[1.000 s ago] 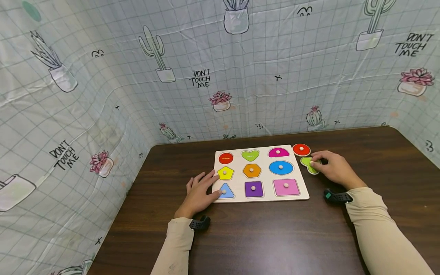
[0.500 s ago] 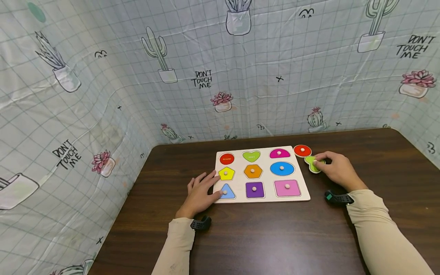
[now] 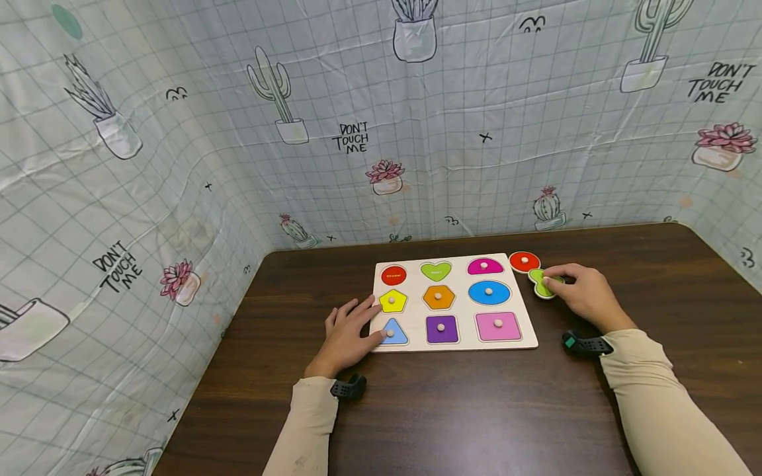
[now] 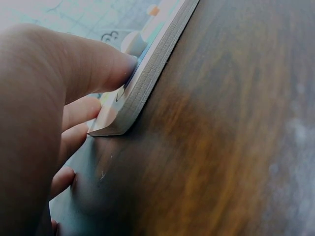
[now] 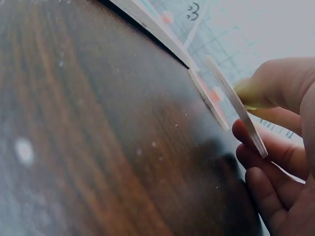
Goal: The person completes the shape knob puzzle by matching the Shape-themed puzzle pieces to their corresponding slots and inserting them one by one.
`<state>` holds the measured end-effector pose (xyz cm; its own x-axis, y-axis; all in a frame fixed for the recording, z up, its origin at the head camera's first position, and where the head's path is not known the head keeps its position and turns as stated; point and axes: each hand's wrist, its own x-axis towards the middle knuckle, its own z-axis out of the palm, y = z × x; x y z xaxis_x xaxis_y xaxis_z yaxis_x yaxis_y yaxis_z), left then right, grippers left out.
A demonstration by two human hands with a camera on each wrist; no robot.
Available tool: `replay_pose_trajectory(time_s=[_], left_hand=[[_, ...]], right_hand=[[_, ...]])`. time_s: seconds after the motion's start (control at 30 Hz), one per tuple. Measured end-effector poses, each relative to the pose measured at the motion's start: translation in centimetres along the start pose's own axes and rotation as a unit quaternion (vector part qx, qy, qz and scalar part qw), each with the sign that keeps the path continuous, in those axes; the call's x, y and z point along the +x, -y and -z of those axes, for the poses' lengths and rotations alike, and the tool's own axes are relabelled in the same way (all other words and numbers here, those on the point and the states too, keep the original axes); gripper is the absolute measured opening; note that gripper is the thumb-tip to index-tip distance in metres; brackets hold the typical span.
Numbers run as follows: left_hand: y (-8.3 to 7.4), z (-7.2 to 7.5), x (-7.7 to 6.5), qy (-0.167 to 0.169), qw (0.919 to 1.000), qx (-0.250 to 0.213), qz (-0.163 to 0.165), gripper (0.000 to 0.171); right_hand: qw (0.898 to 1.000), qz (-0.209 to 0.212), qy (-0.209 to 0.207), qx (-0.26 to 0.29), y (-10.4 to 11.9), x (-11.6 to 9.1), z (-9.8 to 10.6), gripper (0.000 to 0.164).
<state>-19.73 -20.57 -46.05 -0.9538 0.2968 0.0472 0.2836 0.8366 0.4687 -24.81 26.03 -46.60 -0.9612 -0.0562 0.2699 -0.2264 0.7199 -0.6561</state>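
Observation:
A white peg puzzle board lies on the table with knobbed shapes in it. My left hand rests at its left edge with the fingers spread. In the left wrist view the thumb lies on the board beside the knob of the blue triangle. To the right of the board, my right hand pinches the green heart piece with thumb and fingertips; its knob is hidden. The right wrist view shows that heart piece tilted, edge-on. A red circle piece lies flat by the board's upper right corner.
The red circle recess and green heart recess show printed words and no knobs. Several other pieces sit in the board, such as the blue oval. A patterned cloth stands behind the brown table.
The green heart piece, in my right hand, has turned and shifted slightly right, away from the board. My left hand has stayed on the board's edge. The head view has shifted slightly.

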Motion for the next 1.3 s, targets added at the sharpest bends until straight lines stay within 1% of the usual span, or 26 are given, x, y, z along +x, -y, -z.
replay_pose_trajectory(time_s=[0.13,0.33,0.63,0.9,1.17,1.3], left_hand=[[-0.04,0.01,0.02,0.001,1.0,0.003,0.003,0.061],[-0.07,0.02,0.04,0.002,1.0,0.003,0.005,0.062],[0.01,-0.01,0.01,0.001,1.0,0.006,-0.001,0.062],[-0.01,0.01,0.01,0.002,0.9999,0.009,0.005,0.061],[0.0,0.01,0.02,-0.001,1.0,0.003,0.003,0.061],[0.05,-0.1,-0.14,-0.003,1.0,0.004,-0.001,0.061]], right_hand=[[1.0,0.007,-0.015,0.01,-0.01,0.02,-0.09,0.029],[0.999,0.005,-0.036,0.016,0.11,-0.04,-0.11,0.026],[0.999,0.011,-0.03,0.02,0.06,0.0,-0.18,0.026],[0.998,0.021,-0.05,0.016,-0.12,0.05,-0.42,0.02],[0.997,0.013,-0.072,0.033,0.21,0.0,-0.52,0.023],[0.997,0.019,-0.07,0.037,0.34,0.04,-0.48,0.024]])
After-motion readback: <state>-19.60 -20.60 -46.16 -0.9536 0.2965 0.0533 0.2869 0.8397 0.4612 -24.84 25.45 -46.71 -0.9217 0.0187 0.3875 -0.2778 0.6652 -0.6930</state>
